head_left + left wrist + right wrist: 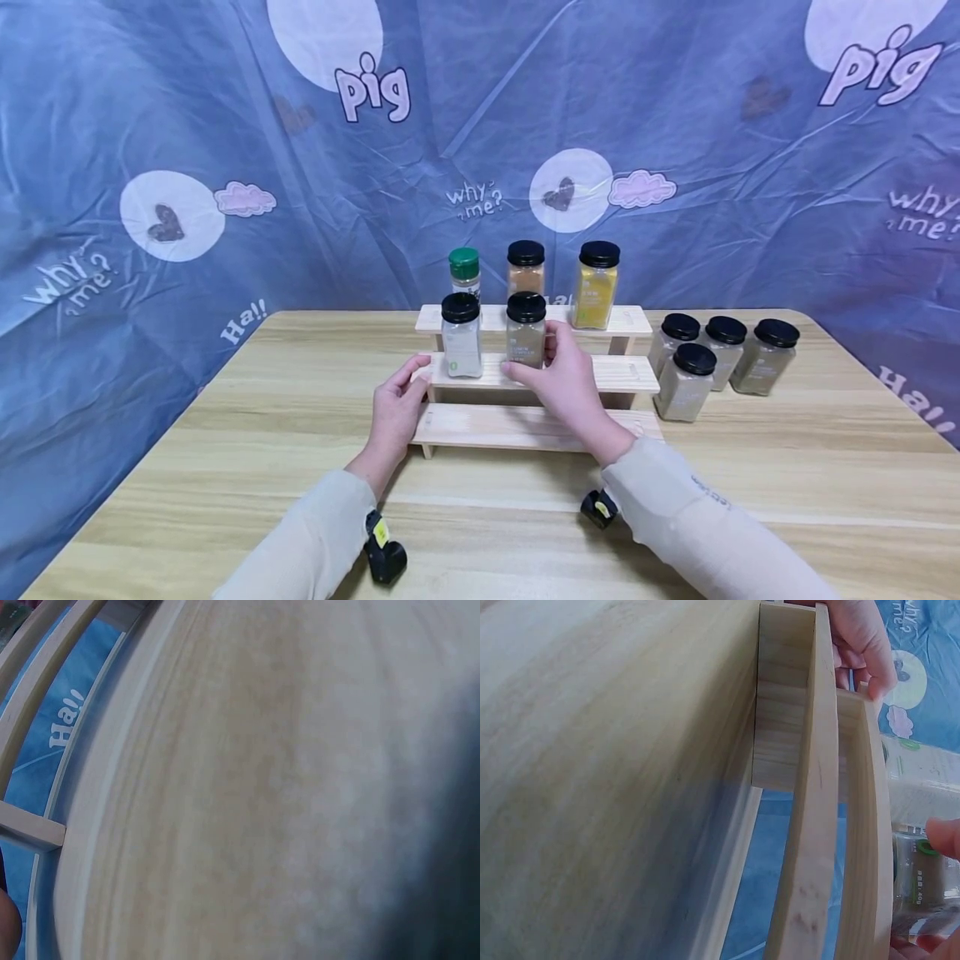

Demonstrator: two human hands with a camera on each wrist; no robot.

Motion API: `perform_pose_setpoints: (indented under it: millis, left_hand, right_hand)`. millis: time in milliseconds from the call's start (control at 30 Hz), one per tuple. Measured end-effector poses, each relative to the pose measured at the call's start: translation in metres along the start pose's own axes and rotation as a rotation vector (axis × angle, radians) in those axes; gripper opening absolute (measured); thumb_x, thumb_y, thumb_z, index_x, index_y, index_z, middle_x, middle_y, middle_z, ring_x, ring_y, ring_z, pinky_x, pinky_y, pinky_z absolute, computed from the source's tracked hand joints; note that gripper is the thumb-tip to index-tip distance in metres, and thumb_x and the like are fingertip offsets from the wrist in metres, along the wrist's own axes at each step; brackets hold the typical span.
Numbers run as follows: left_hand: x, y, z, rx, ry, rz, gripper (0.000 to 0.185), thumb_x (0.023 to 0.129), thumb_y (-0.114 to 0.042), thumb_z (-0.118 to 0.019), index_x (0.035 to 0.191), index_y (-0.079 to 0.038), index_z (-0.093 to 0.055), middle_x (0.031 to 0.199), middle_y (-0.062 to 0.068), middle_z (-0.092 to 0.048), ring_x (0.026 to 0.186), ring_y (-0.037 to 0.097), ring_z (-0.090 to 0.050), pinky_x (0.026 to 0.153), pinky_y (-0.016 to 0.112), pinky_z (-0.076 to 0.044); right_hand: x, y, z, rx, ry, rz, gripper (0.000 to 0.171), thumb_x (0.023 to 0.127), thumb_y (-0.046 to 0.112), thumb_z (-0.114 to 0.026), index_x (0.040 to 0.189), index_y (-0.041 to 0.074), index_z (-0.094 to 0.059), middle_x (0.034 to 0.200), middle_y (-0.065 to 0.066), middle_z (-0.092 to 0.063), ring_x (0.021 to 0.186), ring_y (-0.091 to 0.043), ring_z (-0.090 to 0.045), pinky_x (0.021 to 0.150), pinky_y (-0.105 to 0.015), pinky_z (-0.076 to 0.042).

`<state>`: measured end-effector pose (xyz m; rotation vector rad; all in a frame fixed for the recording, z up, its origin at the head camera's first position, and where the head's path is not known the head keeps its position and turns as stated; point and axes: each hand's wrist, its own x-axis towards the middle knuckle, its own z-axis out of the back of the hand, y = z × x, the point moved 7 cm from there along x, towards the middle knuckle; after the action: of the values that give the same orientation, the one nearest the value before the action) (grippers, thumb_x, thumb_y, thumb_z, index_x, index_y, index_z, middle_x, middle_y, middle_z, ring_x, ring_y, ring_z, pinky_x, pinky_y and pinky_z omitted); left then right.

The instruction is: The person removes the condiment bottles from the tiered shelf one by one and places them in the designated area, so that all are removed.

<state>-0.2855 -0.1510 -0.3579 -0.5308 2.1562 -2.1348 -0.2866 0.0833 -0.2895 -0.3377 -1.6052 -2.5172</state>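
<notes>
A three-step wooden rack [517, 425] stands on the table. My right hand [553, 368] grips a black-lidded jar of grey-brown spice [526, 329] on the middle step, thumb in front and fingers behind. A jar of white powder [461, 335] stands to its left. My left hand [408, 390] holds the rack's left end, thumb on the middle step. In the right wrist view the left hand [862, 645] curls over the rack's end [810, 750], and the held jar [919, 889] shows at the right edge. The left wrist view shows only blurred table and rack slats [30, 825].
On the top step stand a green-lidded jar [464, 271], a brown spice jar [526, 267] and a yellow spice jar [597, 285]. Several black-lidded jars [686, 382] are grouped on the table [262, 417] right of the rack. A blue printed cloth [225, 125] hangs behind.
</notes>
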Motion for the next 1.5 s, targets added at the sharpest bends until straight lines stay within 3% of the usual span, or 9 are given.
perform_pose_setpoints:
  millis: [167,433,1000,1300,1367,1500]
  left_hand:
    - [-0.001,0.0,0.001,-0.002,-0.007,0.0,0.03,0.086,-0.003,-0.057,0.116,-0.002,-0.063,0.116,0.015,-0.062,0.078,-0.002,-0.058,0.073,0.013,-0.047]
    - [0.0,-0.001,0.0,-0.001,0.004,0.0,0.031,0.086,-0.003,-0.056,0.117,-0.002,-0.063,0.125,0.01,-0.058,0.08,-0.003,-0.058,0.074,0.012,-0.047]
    - [-0.001,-0.001,0.0,0.004,-0.014,-0.011,0.03,0.086,-0.003,-0.057,0.115,-0.002,-0.064,0.114,0.013,-0.063,0.075,-0.002,-0.057,0.07,0.013,-0.047]
    - [-0.001,-0.001,0.0,0.002,-0.015,-0.015,0.029,0.086,-0.003,-0.058,0.114,-0.002,-0.064,0.078,-0.01,-0.062,0.066,-0.001,-0.052,0.064,0.013,-0.044]
    - [-0.001,-0.001,0.0,0.0,-0.014,-0.012,0.029,0.086,-0.003,-0.057,0.114,-0.002,-0.064,0.08,-0.007,-0.064,0.067,-0.001,-0.053,0.065,0.013,-0.045]
    - [-0.002,-0.002,0.0,0.002,-0.011,-0.015,0.03,0.086,-0.003,-0.057,0.115,-0.002,-0.064,0.104,0.008,-0.067,0.071,-0.001,-0.056,0.068,0.013,-0.047]
  right_hand:
    - [0.0,0.0,-0.001,-0.019,-0.024,0.002,0.068,0.069,0.021,-0.08,0.125,0.008,-0.043,0.108,-0.011,-0.062,0.1,-0.023,-0.058,0.089,-0.037,-0.047]
    - [0.0,-0.002,0.0,-0.038,-0.055,0.013,0.068,0.068,0.023,-0.081,0.124,0.008,-0.045,0.108,-0.011,-0.063,0.1,-0.023,-0.06,0.088,-0.037,-0.048]
    - [-0.005,0.002,0.005,-0.004,-0.114,0.069,0.066,0.068,0.023,-0.08,0.124,0.01,-0.047,0.1,-0.009,-0.063,0.091,-0.02,-0.059,0.079,-0.033,-0.05]
    - [-0.009,0.011,0.016,0.029,-0.177,0.127,0.066,0.067,0.021,-0.081,0.124,0.009,-0.048,0.097,-0.01,-0.063,0.088,-0.018,-0.058,0.077,-0.031,-0.049]
    - [-0.01,0.013,0.019,0.031,-0.195,0.148,0.066,0.066,0.019,-0.081,0.123,0.009,-0.049,0.094,-0.01,-0.063,0.086,-0.018,-0.058,0.075,-0.031,-0.049]
    - [-0.011,0.013,0.024,0.038,-0.219,0.18,0.067,0.065,0.017,-0.082,0.124,0.007,-0.049,0.096,-0.012,-0.064,0.087,-0.02,-0.059,0.076,-0.034,-0.05]
